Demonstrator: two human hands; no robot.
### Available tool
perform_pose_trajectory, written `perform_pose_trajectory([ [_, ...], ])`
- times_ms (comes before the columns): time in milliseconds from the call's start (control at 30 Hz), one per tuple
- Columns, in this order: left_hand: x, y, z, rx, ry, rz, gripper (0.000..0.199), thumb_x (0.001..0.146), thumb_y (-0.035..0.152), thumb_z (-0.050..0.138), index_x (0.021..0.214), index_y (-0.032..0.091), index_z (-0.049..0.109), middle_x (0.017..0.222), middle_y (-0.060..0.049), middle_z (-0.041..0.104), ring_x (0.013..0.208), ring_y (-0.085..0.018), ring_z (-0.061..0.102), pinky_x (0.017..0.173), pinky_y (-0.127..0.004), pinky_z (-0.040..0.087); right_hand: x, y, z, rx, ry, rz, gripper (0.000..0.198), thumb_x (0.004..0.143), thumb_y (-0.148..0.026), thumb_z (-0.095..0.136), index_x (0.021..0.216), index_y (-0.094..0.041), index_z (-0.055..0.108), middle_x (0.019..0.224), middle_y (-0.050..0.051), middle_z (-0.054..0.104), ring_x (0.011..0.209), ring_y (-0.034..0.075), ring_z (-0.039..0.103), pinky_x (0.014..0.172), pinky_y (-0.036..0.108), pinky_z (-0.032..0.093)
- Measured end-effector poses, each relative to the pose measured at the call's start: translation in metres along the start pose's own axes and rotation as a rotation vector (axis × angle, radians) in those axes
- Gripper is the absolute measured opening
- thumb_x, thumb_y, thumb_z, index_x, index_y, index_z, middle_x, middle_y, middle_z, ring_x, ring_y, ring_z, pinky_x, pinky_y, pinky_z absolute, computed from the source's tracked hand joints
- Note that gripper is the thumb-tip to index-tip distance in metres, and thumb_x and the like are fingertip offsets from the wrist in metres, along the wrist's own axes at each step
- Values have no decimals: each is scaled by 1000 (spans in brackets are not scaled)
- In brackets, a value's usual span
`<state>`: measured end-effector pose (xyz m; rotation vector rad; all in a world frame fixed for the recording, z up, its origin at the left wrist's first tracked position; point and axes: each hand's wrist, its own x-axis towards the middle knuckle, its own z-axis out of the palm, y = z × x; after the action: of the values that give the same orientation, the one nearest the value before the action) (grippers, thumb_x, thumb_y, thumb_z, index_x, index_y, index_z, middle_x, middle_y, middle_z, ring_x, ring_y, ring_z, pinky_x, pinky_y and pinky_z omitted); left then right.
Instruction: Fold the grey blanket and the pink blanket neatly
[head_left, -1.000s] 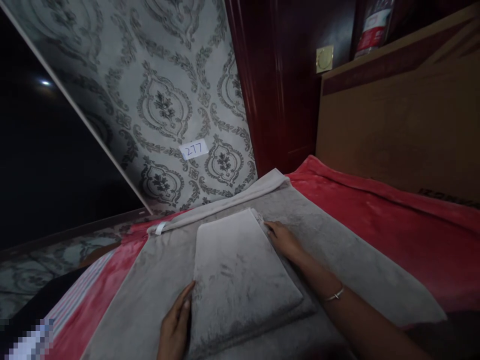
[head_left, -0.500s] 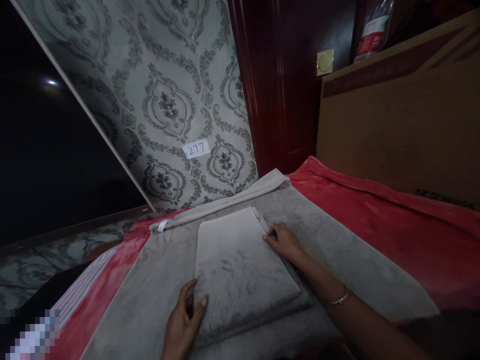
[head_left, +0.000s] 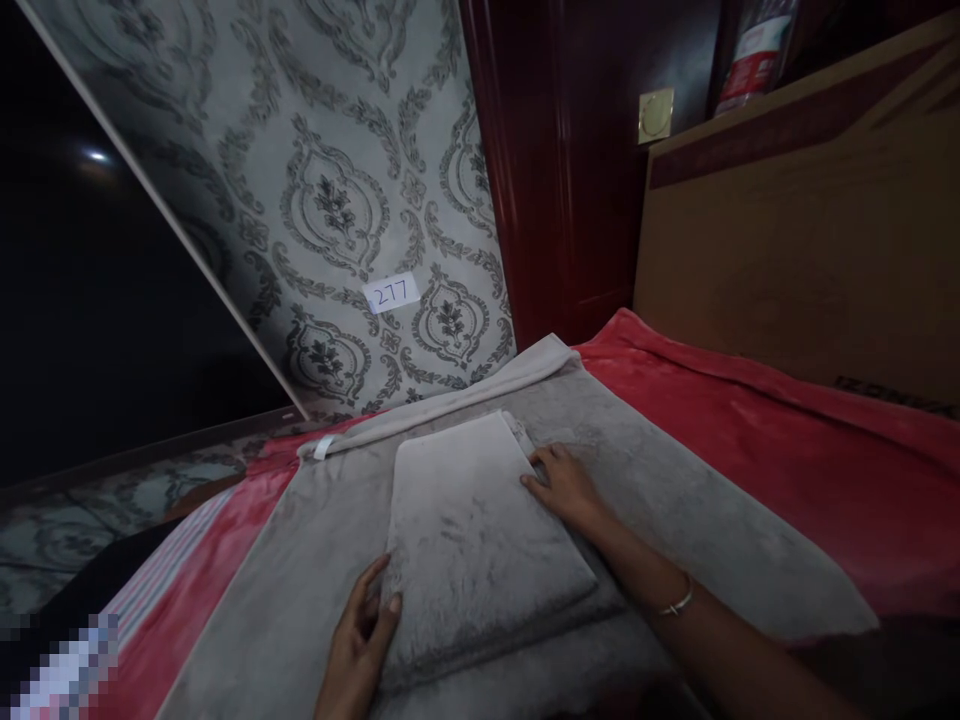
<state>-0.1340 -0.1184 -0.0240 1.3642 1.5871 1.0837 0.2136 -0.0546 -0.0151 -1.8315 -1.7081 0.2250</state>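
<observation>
A folded grey plush blanket [head_left: 480, 520] lies as a layered, roughly rectangular stack on a larger spread grey blanket [head_left: 300, 570]. My left hand [head_left: 358, 635] is at the stack's left edge, its thumb and forefinger apart and the fingertips touching the side. On the opposite edge rests my right hand [head_left: 562, 485], thumb on the top face and fingers apart along the side. A bracelet [head_left: 677, 597] circles the right wrist. The layers beneath the stack's top are mostly hidden.
Red plush fabric [head_left: 720, 440] lies under the grey blanket on both sides. A large cardboard box [head_left: 795, 230] stands at the right with a bottle [head_left: 754, 60] on it. Patterned wallpaper [head_left: 337, 200] bears a paper label [head_left: 391, 292] reading 277. A dark panel [head_left: 112, 300] fills the left.
The fingers of my right hand have loosened and spread a little at the stack's right edge. My left hand has shifted slightly left. The folded blanket has barely moved.
</observation>
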Motion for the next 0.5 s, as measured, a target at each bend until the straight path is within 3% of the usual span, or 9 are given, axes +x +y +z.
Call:
perform_pose_trajectory([
  [167, 17, 37, -5, 23, -93, -10, 108, 59, 75, 74, 145, 17, 47, 89, -7, 73, 92, -29, 70, 81, -37, 54, 1, 3, 6, 35, 75, -19, 37, 86, -30, 63, 120, -16, 64, 116, 13, 61, 109, 26, 57, 96, 37, 44],
  [300, 58, 60, -2, 56, -143, 4, 113, 55, 66, 80, 147, 13, 43, 79, -3, 68, 77, -23, 66, 65, -29, 49, 4, 9, 12, 93, 163, -203, 48, 82, -31, 66, 128, -18, 62, 129, 14, 59, 120, 30, 52, 103, 45, 43],
  [400, 95, 71, 8, 34, -157, 2, 110, 62, 55, 80, 152, 12, 35, 73, 0, 64, 65, -18, 61, 57, -26, 43, 5, 12, 17, 165, 130, -381, 49, 83, -34, 66, 130, -21, 62, 141, 13, 55, 129, 29, 49, 108, 50, 40],
  [500, 127, 78, 22, 52, -90, 12, 96, 67, 42, 79, 149, 10, 40, 75, 0, 63, 67, -19, 62, 61, -27, 46, 4, 13, 19, 179, 44, -452, 41, 87, -35, 62, 126, -23, 66, 139, 12, 58, 129, 29, 51, 109, 52, 40],
])
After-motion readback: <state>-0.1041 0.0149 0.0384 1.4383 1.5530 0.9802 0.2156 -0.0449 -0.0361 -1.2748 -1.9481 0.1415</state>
